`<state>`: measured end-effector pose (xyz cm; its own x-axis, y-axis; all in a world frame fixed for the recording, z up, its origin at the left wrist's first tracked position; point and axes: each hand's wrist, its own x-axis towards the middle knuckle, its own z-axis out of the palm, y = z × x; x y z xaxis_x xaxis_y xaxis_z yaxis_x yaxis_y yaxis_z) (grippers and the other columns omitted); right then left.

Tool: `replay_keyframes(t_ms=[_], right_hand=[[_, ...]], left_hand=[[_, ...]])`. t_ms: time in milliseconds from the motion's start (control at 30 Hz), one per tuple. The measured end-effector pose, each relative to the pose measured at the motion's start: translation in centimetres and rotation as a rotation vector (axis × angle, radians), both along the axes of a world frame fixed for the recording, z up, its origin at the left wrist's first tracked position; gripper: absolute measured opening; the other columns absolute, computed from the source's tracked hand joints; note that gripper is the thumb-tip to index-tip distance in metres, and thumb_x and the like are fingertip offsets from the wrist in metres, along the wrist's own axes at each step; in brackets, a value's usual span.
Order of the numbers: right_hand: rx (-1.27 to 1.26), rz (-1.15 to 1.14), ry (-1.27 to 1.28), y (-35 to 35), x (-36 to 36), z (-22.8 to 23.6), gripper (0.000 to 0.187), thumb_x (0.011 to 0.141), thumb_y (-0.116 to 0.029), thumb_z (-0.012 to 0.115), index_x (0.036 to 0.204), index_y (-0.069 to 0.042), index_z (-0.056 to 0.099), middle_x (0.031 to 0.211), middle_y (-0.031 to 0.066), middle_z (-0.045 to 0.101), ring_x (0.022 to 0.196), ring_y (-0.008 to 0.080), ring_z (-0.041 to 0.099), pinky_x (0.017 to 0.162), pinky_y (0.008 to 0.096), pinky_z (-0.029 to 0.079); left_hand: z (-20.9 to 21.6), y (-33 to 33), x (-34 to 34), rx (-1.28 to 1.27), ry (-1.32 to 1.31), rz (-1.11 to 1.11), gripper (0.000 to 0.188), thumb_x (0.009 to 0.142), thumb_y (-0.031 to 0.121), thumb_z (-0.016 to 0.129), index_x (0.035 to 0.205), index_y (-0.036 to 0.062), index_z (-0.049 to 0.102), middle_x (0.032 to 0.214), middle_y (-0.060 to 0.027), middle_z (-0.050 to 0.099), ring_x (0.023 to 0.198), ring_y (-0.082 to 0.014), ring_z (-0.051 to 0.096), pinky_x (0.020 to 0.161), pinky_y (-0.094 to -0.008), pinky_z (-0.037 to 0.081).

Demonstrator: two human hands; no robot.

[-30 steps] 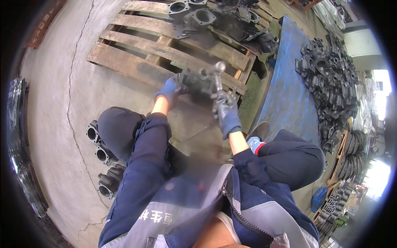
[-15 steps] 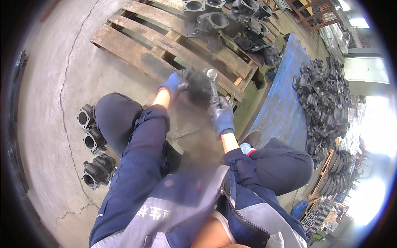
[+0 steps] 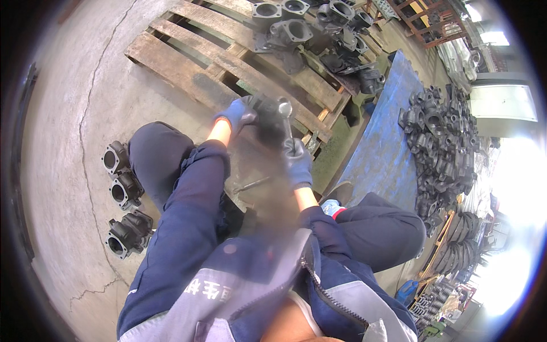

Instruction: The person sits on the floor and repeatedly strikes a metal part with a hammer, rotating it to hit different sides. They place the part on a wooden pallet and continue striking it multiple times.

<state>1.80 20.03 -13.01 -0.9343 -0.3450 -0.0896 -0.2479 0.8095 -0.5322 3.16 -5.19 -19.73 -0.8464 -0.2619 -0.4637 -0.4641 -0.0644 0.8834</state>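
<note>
My left hand (image 3: 238, 115), in a blue and dark glove, grips a dark metal casting (image 3: 266, 117) in front of the pallet's near edge. Blur hides the casting's outline and its lower side. My right hand (image 3: 298, 163), gloved alike, is wrapped round the handle of a hammer (image 3: 285, 108). The hammer's shiny rounded head points away from me, beside the casting's right side. Whether the two touch, I cannot tell. Between my legs a thin metal rod (image 3: 252, 184) lies on the floor.
Ahead is a wooden pallet (image 3: 188, 65) bearing several dark castings (image 3: 290, 31). Three similar castings (image 3: 118, 191) stand on the floor by my left knee. To the right, a blue sheet (image 3: 379, 142) lies beside a large heap of castings (image 3: 439, 137).
My right hand and the hammer have shifted a little left, closer to the casting. My left hand keeps its hold. The whole view has moved slightly.
</note>
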Motion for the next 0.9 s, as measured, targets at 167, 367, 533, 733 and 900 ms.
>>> replay_keyframes(t_ms=[167, 367, 533, 733, 900], right_hand=[[0.007, -0.031, -0.211, -0.6, -1.1, 1.3, 0.049, 0.101, -0.053, 0.043, 0.117, -0.013, 0.065, 0.112, 0.0288, 0.063, 0.112, 0.0478, 0.057, 0.101, 0.0525, 0.042], [-0.366, -0.32, -0.348, -1.0, -2.7, 1.2, 0.021, 0.096, -0.029, 0.065, 0.095, -0.008, 0.061, 0.062, 0.0011, 0.055, 0.049, 0.0097, 0.05, 0.043, 0.0283, 0.039], [-0.433, -0.238, -0.252, -4.0, -4.9, 0.4, 0.026, 0.09, -0.027, 0.074, 0.092, -0.006, 0.058, 0.063, 0.0004, 0.055, 0.049, 0.0093, 0.049, 0.042, 0.0279, 0.038], [0.011, -0.155, -0.142, -5.4, -4.7, 2.0, 0.064, 0.08, -0.058, 0.072, 0.106, -0.001, 0.062, 0.088, 0.0229, 0.071, 0.085, 0.0387, 0.069, 0.078, 0.045, 0.052], [0.047, -0.147, -0.161, -4.1, -4.9, 0.5, 0.052, 0.082, -0.044, 0.075, 0.104, 0.0, 0.061, 0.083, 0.0204, 0.07, 0.076, 0.0347, 0.068, 0.072, 0.0434, 0.053]], left_hand=[[2.8, 0.3, 0.9, -0.055, -0.07, 0.007, 0.042, 0.076, 0.013, 0.064, 0.118, 0.0087, 0.066, 0.104, -0.0123, 0.071, 0.094, -0.0244, 0.065, 0.083, -0.036, 0.051], [7.8, 1.2, 1.3, 0.236, -0.031, 0.11, 0.047, 0.074, -0.007, 0.06, 0.117, 0.0095, 0.067, 0.1, -0.0017, 0.069, 0.091, -0.0148, 0.063, 0.08, -0.0323, 0.051], [7.6, 1.3, 2.2, 0.193, -0.007, 0.075, 0.048, 0.074, -0.007, 0.059, 0.119, 0.0082, 0.067, 0.101, -0.0011, 0.069, 0.09, -0.0135, 0.062, 0.081, -0.0294, 0.05], [3.7, 1.2, 1.7, 0.119, -0.004, 0.047, 0.052, 0.07, -0.011, 0.062, 0.12, 0.0032, 0.066, 0.107, -0.0033, 0.071, 0.095, -0.014, 0.062, 0.089, -0.0311, 0.05], [2.7, 1.4, 1.2, 0.136, 0.054, -0.055, 0.054, 0.069, -0.013, 0.061, 0.121, 0.0024, 0.065, 0.109, -0.0033, 0.071, 0.099, -0.0126, 0.062, 0.091, -0.0289, 0.049]])
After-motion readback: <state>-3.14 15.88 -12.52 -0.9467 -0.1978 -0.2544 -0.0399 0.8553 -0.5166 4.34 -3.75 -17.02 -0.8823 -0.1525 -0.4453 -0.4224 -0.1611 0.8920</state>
